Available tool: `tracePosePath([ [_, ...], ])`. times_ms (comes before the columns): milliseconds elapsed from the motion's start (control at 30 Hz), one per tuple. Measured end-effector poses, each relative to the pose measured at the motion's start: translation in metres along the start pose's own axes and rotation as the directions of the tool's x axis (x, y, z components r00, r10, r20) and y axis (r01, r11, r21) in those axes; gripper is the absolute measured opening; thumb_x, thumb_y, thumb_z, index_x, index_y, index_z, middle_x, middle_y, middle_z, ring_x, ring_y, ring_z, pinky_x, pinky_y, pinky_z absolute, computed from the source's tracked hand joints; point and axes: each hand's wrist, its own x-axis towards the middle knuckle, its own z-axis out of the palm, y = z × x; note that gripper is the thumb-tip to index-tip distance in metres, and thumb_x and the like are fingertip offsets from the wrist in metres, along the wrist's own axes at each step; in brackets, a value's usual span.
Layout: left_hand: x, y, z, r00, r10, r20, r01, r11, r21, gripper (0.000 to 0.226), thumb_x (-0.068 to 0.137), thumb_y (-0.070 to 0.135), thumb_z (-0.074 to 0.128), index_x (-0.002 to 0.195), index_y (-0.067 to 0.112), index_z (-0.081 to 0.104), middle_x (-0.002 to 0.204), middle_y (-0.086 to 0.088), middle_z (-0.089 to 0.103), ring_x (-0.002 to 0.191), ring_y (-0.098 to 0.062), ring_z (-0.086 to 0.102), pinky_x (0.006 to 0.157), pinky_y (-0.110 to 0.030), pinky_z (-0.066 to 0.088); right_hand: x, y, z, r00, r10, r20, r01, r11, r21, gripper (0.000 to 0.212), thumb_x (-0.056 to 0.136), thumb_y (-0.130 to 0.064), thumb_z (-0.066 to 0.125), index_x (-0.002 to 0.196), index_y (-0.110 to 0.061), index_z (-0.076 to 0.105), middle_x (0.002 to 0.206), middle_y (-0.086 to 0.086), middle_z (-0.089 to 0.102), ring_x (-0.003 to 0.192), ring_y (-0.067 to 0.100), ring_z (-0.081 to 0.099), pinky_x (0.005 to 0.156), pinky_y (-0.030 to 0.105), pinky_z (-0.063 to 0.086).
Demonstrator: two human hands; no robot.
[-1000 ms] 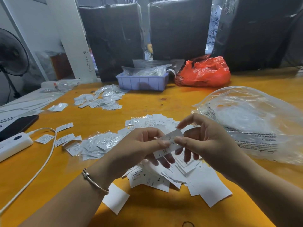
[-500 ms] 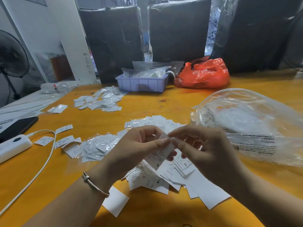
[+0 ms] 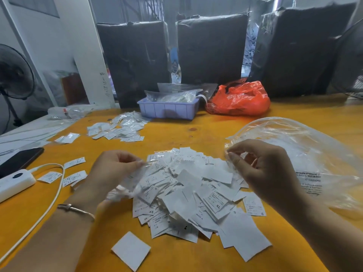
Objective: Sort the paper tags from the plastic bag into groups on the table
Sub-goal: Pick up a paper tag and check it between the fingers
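A heap of white paper tags [image 3: 188,193] with size letters lies on the orange table [image 3: 196,132] between my hands. My left hand [image 3: 114,169] pinches a small, blurred clear plastic sleeve [image 3: 127,185] at the heap's left edge. My right hand [image 3: 265,169] hovers at the heap's right edge with thumb and forefinger pinched together. Whether anything sits between them I cannot tell. The large clear plastic bag [image 3: 304,150] lies crumpled right behind that hand. A second group of tags and sleeves [image 3: 117,130] lies farther back on the left.
A few single tags [image 3: 73,177] lie left of my left hand, by a white charger [image 3: 13,183], its cable [image 3: 49,205] and a black phone [image 3: 19,160]. A lavender tray [image 3: 167,109] and a red bag [image 3: 239,101] stand at the back. One blank square [image 3: 131,250] lies near me.
My hands, which together pinched one tag, have drawn apart. The left now holds a clear sleeve and the heap between them looks larger and more spread.
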Motion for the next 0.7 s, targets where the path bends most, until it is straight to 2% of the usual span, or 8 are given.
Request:
tracePosePath([
  [67, 0.012, -0.016, -0.009, 0.996, -0.061, -0.071, 0.072, 0.981, 0.177, 0.01, 0.081, 0.023, 0.081, 0.073, 0.018, 0.076, 0.074, -0.001, 0.073, 0.076, -0.017, 0.064, 0.061, -0.027, 0.046, 0.007, 0.01, -0.007, 0.999, 0.043, -0.023, -0.048, 0.957, -0.287, 0.006, 0.082, -0.012, 0.069, 0.079, -0.015, 0.072, 0.068, -0.003, 0.067, 0.057, 0.022, 0.06, 0.053, 0.03, 0.047],
  [133, 0.021, -0.029, -0.017, 0.99, -0.097, -0.102, 0.122, 0.95, 0.286, 0.014, 0.081, 0.023, 0.081, 0.073, 0.015, 0.074, 0.076, -0.005, 0.072, 0.075, -0.02, 0.063, 0.059, -0.028, 0.045, 0.014, 0.022, -0.016, 0.984, 0.178, -0.004, -0.155, 0.846, -0.511, 0.008, 0.083, -0.013, 0.064, 0.079, -0.016, 0.07, 0.072, 0.002, 0.068, 0.065, 0.028, 0.06, 0.054, 0.029, 0.041],
  [233, 0.029, -0.04, -0.022, 0.987, -0.128, -0.094, 0.151, 0.939, 0.308, 0.019, 0.079, 0.022, 0.083, 0.074, 0.009, 0.071, 0.076, -0.011, 0.071, 0.072, -0.026, 0.065, 0.051, -0.027, 0.048, 0.021, 0.04, -0.027, 0.929, 0.369, 0.03, -0.249, 0.682, -0.687, 0.015, 0.083, -0.014, 0.06, 0.093, -0.018, 0.069, 0.087, 0.004, 0.068, 0.08, 0.028, 0.059, 0.059, 0.03, 0.037],
  [267, 0.03, -0.042, -0.021, 0.986, -0.139, -0.087, 0.16, 0.938, 0.309, 0.018, 0.078, 0.021, 0.084, 0.074, 0.009, 0.071, 0.077, -0.012, 0.071, 0.073, -0.027, 0.066, 0.051, -0.029, 0.051, 0.022, 0.045, -0.028, 0.911, 0.411, 0.046, -0.253, 0.642, -0.723, 0.018, 0.084, -0.017, 0.06, 0.099, -0.018, 0.068, 0.095, 0.004, 0.066, 0.088, 0.027, 0.059, 0.061, 0.03, 0.04],
  [367, 0.031, -0.047, -0.018, 0.982, -0.165, -0.093, 0.187, 0.915, 0.357, 0.017, 0.077, 0.022, 0.084, 0.074, 0.012, 0.071, 0.077, -0.01, 0.07, 0.076, -0.028, 0.065, 0.068, -0.043, 0.058, 0.022, 0.052, -0.027, 0.85, 0.513, 0.121, -0.25, 0.594, -0.765, 0.033, 0.089, -0.041, 0.062, 0.114, -0.019, 0.061, 0.112, 0.002, 0.059, 0.106, 0.023, 0.054, 0.073, 0.032, 0.046],
  [433, 0.032, -0.049, -0.017, 0.983, -0.139, -0.119, 0.177, 0.886, 0.428, 0.017, 0.076, 0.025, 0.085, 0.073, 0.017, 0.07, 0.075, -0.004, 0.069, 0.074, -0.023, 0.062, 0.066, -0.037, 0.053, 0.02, 0.055, -0.025, 0.812, 0.56, 0.165, -0.254, 0.593, -0.764, 0.042, 0.088, -0.05, 0.061, 0.116, -0.019, 0.059, 0.114, 0.002, 0.056, 0.109, 0.023, 0.051, 0.077, 0.032, 0.048],
  [600, 0.03, -0.046, -0.013, 0.982, -0.072, -0.174, 0.151, 0.854, 0.499, 0.024, 0.079, 0.038, 0.08, 0.088, 0.028, 0.059, 0.093, 0.006, 0.061, 0.081, -0.015, 0.057, 0.065, -0.031, 0.044, 0.022, 0.053, -0.027, 0.822, 0.539, 0.181, -0.223, 0.599, -0.769, 0.034, 0.089, -0.046, 0.062, 0.111, -0.021, 0.061, 0.111, 0.001, 0.058, 0.108, 0.022, 0.053, 0.081, 0.033, 0.05],
  [700, 0.025, -0.038, -0.007, 0.973, 0.043, -0.227, 0.076, 0.869, 0.489, 0.021, 0.086, 0.039, 0.072, 0.099, 0.032, 0.057, 0.103, 0.005, 0.055, 0.091, -0.018, 0.055, 0.07, -0.032, 0.045, 0.021, 0.05, -0.027, 0.814, 0.545, 0.199, -0.206, 0.592, -0.779, 0.017, 0.088, -0.027, 0.062, 0.103, -0.02, 0.062, 0.107, 0.0, 0.062, 0.102, 0.022, 0.056, 0.08, 0.032, 0.052],
])
